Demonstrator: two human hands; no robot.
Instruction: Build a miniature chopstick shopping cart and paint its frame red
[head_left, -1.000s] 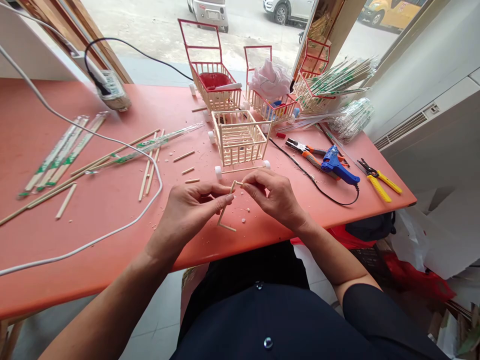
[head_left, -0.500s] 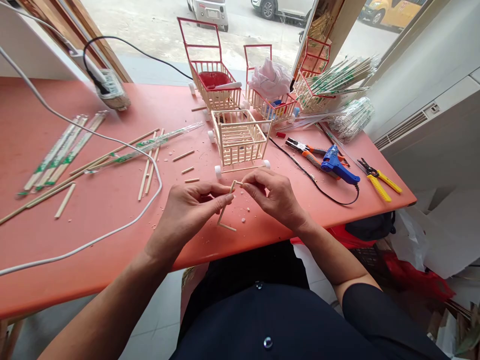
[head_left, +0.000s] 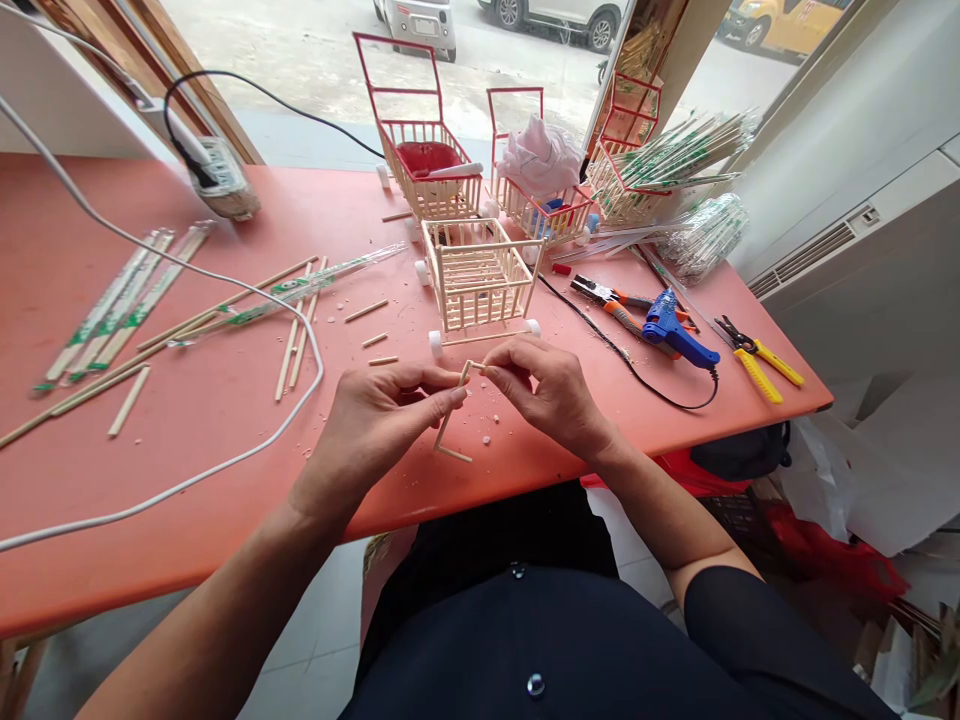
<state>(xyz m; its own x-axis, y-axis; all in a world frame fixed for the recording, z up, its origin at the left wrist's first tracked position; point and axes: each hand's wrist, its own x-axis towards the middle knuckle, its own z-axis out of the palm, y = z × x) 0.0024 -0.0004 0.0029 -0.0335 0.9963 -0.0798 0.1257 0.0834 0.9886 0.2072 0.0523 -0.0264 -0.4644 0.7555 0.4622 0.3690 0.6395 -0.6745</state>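
Note:
My left hand [head_left: 382,420] and my right hand [head_left: 547,390] meet above the near edge of the pink table [head_left: 187,480]. Together they pinch a small frame of thin wooden sticks [head_left: 450,425], which hangs down between them. The left thumb and forefinger close on its upper part, and the right fingertips pinch its top corner. Just beyond the hands stands an unpainted stick cart with white wheels [head_left: 480,280].
Red-trimmed stick carts [head_left: 427,165] stand at the back by the window. A blue glue gun [head_left: 671,330], orange pliers [head_left: 611,300] and yellow cutters [head_left: 757,360] lie to the right. Loose and wrapped chopsticks [head_left: 135,305] and a white cable [head_left: 225,280] cover the left side.

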